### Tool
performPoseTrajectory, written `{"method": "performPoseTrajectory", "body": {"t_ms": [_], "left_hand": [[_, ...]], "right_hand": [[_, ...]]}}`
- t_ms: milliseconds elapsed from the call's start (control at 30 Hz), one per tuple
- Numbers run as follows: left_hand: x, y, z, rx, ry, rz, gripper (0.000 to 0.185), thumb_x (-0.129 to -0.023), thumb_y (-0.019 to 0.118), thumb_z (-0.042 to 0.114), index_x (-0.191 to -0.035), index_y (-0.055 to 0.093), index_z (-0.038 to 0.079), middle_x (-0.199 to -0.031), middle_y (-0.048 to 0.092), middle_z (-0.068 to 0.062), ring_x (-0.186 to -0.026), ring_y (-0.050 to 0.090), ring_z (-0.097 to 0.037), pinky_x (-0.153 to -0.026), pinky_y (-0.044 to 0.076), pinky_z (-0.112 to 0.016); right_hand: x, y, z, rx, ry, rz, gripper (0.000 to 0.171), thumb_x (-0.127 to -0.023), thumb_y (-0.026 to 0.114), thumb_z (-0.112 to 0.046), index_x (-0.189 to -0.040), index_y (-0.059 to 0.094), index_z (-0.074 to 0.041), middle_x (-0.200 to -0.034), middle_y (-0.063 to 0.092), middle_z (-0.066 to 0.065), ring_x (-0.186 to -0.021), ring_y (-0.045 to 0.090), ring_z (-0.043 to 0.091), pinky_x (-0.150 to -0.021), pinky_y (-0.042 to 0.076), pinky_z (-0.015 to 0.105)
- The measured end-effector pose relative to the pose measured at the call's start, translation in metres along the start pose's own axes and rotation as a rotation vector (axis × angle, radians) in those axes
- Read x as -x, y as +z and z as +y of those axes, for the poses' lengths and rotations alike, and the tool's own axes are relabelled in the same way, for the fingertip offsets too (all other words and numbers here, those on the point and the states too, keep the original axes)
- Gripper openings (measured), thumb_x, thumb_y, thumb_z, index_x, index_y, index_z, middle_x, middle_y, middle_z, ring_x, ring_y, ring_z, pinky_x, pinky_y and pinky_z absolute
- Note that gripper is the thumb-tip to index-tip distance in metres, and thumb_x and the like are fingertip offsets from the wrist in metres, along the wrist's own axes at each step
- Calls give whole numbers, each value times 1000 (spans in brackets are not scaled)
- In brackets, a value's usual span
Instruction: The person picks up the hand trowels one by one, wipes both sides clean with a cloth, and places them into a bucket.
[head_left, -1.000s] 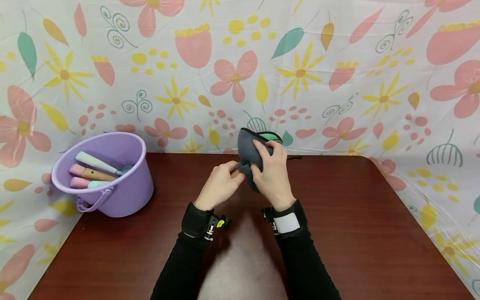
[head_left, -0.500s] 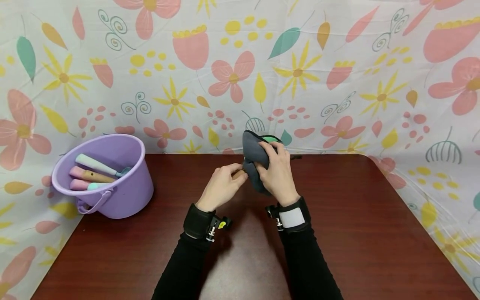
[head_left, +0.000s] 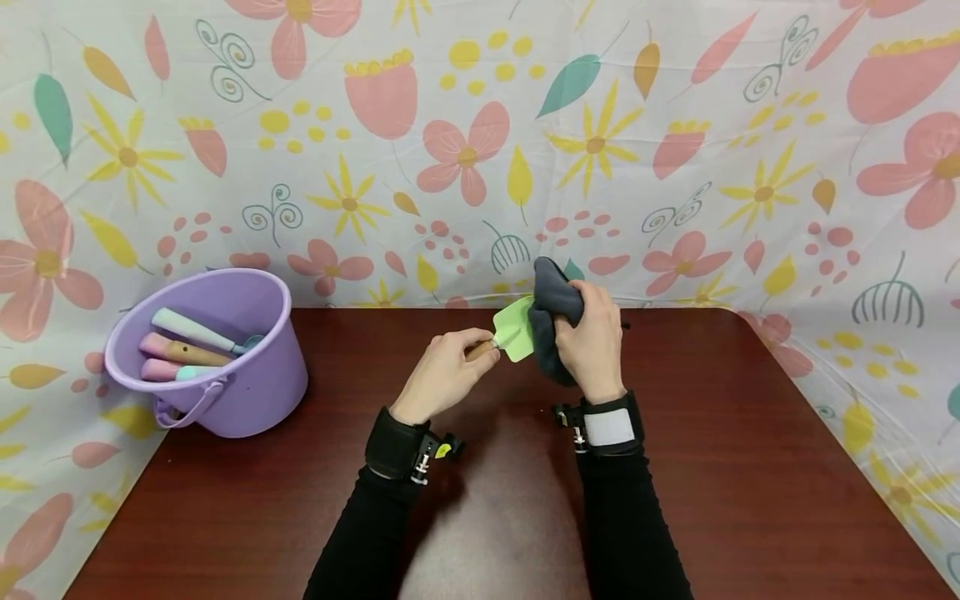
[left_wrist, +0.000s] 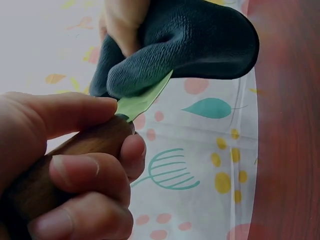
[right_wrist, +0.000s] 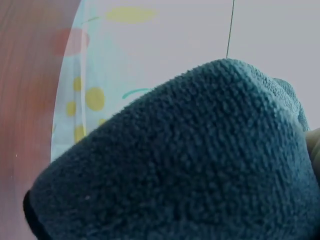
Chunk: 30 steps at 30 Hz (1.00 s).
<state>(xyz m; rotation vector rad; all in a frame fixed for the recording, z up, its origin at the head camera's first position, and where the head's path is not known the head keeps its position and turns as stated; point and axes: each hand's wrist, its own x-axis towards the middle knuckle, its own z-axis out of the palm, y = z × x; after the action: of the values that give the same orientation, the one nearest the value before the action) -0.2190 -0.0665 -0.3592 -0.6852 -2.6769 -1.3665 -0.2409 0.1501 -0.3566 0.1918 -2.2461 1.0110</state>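
Observation:
My left hand [head_left: 444,372] grips the wooden handle [left_wrist: 75,155] of a small trowel whose light green blade [head_left: 514,328] points right above the dark red table [head_left: 712,467]. My right hand [head_left: 592,342] clutches a bunched dark grey cloth [head_left: 551,321] against the blade's right end. In the left wrist view the cloth [left_wrist: 175,47] folds over the blade [left_wrist: 142,100] tip. The right wrist view is filled by the cloth [right_wrist: 190,165]; the blade is hidden there.
A lilac bucket [head_left: 258,379] stands at the table's back left, holding several pastel-handled tools [head_left: 187,343]. A flowered sheet [head_left: 480,133] hangs behind the table and drapes down both sides.
The right hand has slid the cloth to the right off the blade, so the green blade now shows. The left hand has stayed almost still on the handle.

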Motion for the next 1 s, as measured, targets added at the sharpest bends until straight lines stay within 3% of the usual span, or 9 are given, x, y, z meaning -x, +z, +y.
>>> {"method": "performPoseTrajectory", "body": {"t_ms": [133,433,600,733,867,1000], "left_hand": [[0,-2,-1,41,-4,-3,26,-96,62,27,-118,67,14,-84,65,6,-64,55,-13,-64,46,-31],[2,-8,-4,190,-6,-7,24,-97,62,26,-117,67,13,-102,68,5,-89,65,-13,-79,50,-34],[1,-12,-5,232,4,26,26,-98,62,28,-118,66,13,-101,69,-1,-90,66,-17,-78,50,-35],[1,-15,-5,259,13,42,25,-99,60,29,-118,65,14,-98,68,-2,-85,64,-19,-71,49,-34],[2,-16,-3,319,28,32,24,-100,58,29,-119,63,15,-90,65,-3,-62,56,-21,-57,45,-31],[2,-16,-1,358,51,25,25,-101,57,29,-121,61,14,-87,64,-7,-48,46,-25,-50,41,-30]], "right_hand": [[-1,-5,5,-12,37,36,36,-90,67,-4,-124,58,2,-120,56,24,-107,50,45,-91,37,57],[-3,-15,10,-15,107,90,35,-91,64,-4,-125,58,0,-119,56,23,-106,51,42,-93,37,55],[-5,-19,11,-28,118,129,34,-92,64,-5,-125,58,0,-118,55,23,-104,50,40,-92,37,54],[-5,-17,9,-57,126,115,34,-93,63,-7,-126,57,0,-117,54,23,-102,50,40,-90,37,53],[-4,-14,7,-126,174,48,36,-95,60,-8,-129,54,0,-116,55,22,-98,52,39,-85,40,51],[-4,-11,6,-311,271,-77,38,-97,56,-12,-133,50,-3,-109,57,20,-86,56,32,-75,45,42]]}}
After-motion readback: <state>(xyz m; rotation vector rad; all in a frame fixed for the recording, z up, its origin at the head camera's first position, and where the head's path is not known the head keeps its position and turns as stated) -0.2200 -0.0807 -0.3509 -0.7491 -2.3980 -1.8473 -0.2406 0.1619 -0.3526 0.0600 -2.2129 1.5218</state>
